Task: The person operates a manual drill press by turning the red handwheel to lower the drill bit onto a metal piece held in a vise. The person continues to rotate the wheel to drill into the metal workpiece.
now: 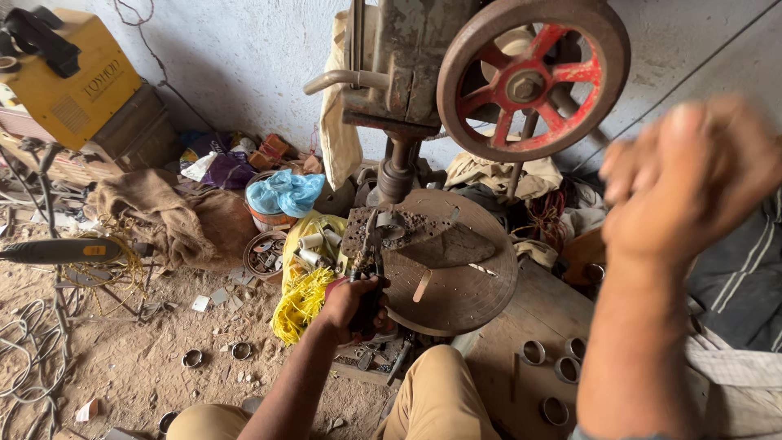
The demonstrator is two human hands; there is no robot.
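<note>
The left hand (352, 303) clenches pliers (368, 259), whose tips grip a small metal ring (389, 225) on the round drill table (464, 285). The right hand (688, 175) is raised, blurred, and its grip cannot be told.

I am looking at a rough metalworking workshop. The landmark is a worn drill press (407, 73) with a red-spoked flywheel (533, 77) and a round steel table (460, 285). Left of it, against the stained wall, stands a yellow welding machine (73, 81). Below the press, a dirt floor (147, 358) carries cables, scrap and small metal rings (241, 350).
</note>
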